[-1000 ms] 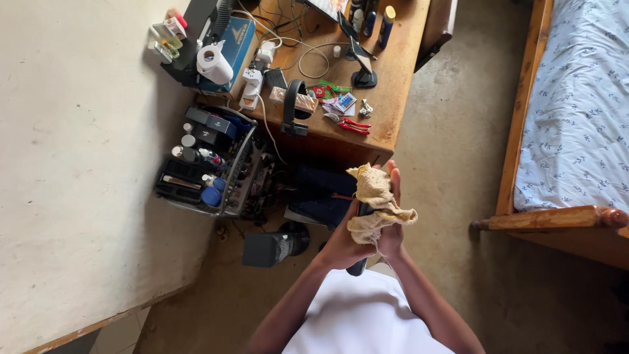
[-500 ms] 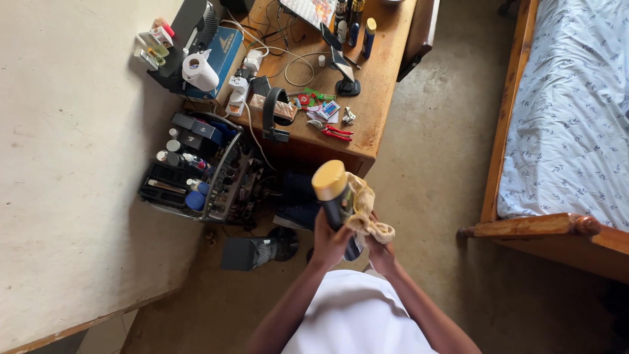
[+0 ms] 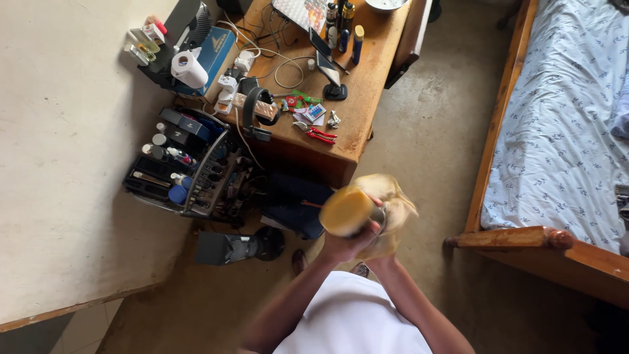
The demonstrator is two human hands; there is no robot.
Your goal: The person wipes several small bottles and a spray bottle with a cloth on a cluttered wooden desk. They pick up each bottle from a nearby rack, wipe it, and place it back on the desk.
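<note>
I hold a cylindrical bottle with a yellow cap (image 3: 347,211) in front of my chest, its capped end tilted toward the camera. My left hand (image 3: 347,246) grips the bottle from below. A crumpled cream cloth (image 3: 393,203) is wrapped around the bottle's far side, and my right hand (image 3: 383,252) is bunched into it, mostly hidden under the fabric. The bottle's dark body is largely covered by the cap and the cloth.
A wooden desk (image 3: 367,98) cluttered with cables, headphones (image 3: 255,108), a phone on a stand (image 3: 325,65) and red pliers stands ahead. A wire rack of small containers (image 3: 183,164) sits at its left. A black speaker (image 3: 232,248) lies on the floor. A bed (image 3: 563,131) fills the right.
The bottle has come out from under the cloth and been raised toward the camera, cap first. The cloth has shifted to its far side. The view has tilted slightly.
</note>
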